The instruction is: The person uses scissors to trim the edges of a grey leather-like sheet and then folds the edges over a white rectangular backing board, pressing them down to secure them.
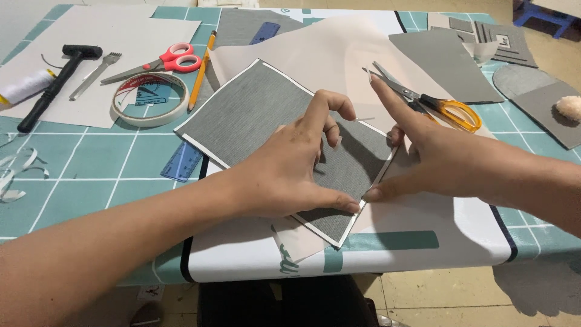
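A grey rectangular sheet with a white border [254,115] lies tilted on a beige paper sheet [327,54] over the table. My left hand [290,169] rests flat on the grey sheet's lower right part, thumb near its right edge, forefinger bent. My right hand [436,157] touches the sheet's right edge with its thumb, forefinger stretched upward. Neither hand grips anything that I can see.
Orange-handled scissors [445,109] lie just beyond my right hand. Red-handled scissors [169,60], a tape roll [150,100], a yellow pencil [201,69], a black hammer [51,88] and a blue ruler [181,162] lie at the left. Grey cut pieces [448,57] lie at the back right.
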